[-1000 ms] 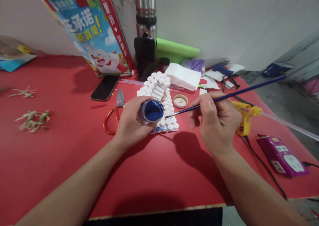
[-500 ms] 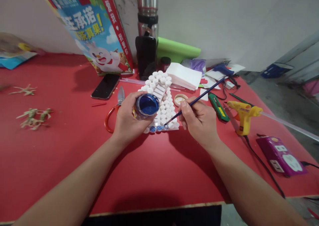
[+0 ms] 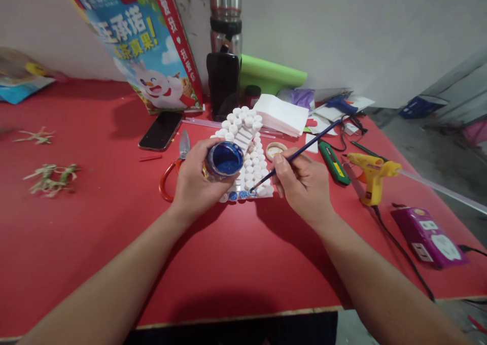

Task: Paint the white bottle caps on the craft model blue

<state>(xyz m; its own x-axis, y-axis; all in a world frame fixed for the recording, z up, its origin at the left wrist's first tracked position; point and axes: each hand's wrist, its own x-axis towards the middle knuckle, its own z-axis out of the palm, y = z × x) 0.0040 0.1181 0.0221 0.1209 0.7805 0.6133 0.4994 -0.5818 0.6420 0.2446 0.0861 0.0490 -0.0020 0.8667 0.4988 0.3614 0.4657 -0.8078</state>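
My left hand [image 3: 194,182] is wrapped round a glass jar of blue paint [image 3: 225,159], tilted so its open mouth shows. Between the fingers of my right hand [image 3: 304,182] is a thin dark blue paintbrush [image 3: 304,148]. Its bristles touch a small disc [image 3: 251,193] in the front row of a white piece built of round discs [image 3: 251,163]. That disc has some blue on it, and two discs to its left are blue. The jar and my left hand hide part of the piece.
Orange-handled scissors [image 3: 164,181] and a phone [image 3: 160,131] lie left of my left hand. To the right are a green cutter [image 3: 334,163], a yellow glue gun [image 3: 371,175] and a purple power box [image 3: 428,238]. Behind stand a bottle [image 3: 225,10] and a colourful bag [image 3: 152,56].
Both hands keep their holds and have barely moved. The brush tip stays on the same disc, and the view has shifted very slightly.
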